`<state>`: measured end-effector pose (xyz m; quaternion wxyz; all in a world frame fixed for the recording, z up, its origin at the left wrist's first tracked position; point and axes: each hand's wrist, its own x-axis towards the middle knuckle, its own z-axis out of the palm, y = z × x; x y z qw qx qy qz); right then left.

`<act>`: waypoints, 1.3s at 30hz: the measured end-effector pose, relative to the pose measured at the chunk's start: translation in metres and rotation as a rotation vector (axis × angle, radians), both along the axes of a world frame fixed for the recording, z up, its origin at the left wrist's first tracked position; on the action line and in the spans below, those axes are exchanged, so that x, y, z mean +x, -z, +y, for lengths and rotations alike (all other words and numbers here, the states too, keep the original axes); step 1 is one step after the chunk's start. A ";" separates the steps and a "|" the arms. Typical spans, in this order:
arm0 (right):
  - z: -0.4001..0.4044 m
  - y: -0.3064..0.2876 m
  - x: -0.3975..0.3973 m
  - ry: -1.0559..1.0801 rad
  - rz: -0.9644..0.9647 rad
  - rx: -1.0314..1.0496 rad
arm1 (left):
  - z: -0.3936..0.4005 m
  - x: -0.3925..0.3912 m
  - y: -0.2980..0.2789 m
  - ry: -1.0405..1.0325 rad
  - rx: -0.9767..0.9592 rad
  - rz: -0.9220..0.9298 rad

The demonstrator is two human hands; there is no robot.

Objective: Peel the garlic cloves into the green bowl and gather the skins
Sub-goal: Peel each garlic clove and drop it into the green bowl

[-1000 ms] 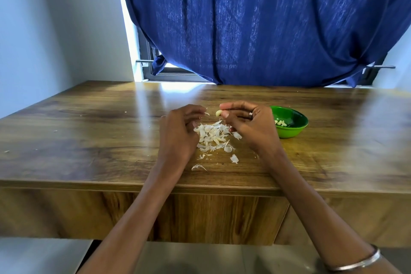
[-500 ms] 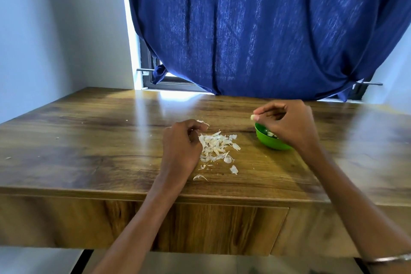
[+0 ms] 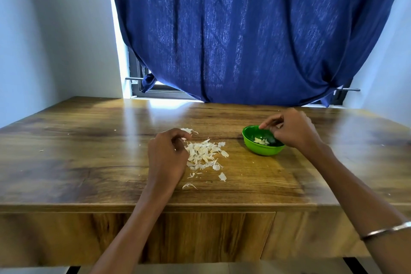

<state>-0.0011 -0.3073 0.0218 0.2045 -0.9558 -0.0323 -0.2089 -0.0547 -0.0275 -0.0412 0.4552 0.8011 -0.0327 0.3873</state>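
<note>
Resting on the wooden tabletop (image 3: 66, 162), the left hand (image 3: 165, 158) is seen w/ fingers loosely curled; a skin scrap sits at the fingertips, but whether it is pinched can't be told. Just right of it, touching, the garlic skins (image 3: 205, 154) are heaped, w/ a few strays nearer the front edge. Further right, apart from the heap, the green bowl (image 3: 261, 150) is set, peeled garlic cloves (image 3: 262, 141) inside. Over its right rim the right hand (image 3: 291, 128) is held, grip relaxed, nothing seen in it. A bangle (image 3: 387, 230) is worn on that wrist.

One green bowl (image 3: 262, 150) — two hands — one heap of skins (image 3: 203, 153).
</note>
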 end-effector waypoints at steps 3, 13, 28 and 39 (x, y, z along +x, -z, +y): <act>0.004 -0.006 -0.006 -0.021 -0.041 0.027 | 0.000 0.001 0.000 0.000 -0.006 -0.001; 0.075 0.001 -0.016 -0.365 0.013 -0.039 | 0.002 0.005 0.004 0.027 -0.052 0.059; 0.152 0.022 -0.012 -0.378 0.091 -0.135 | 0.005 0.004 0.003 -0.163 -0.198 0.104; 0.151 0.018 -0.010 -0.335 0.120 -0.135 | 0.006 0.004 0.002 -0.139 -0.237 0.140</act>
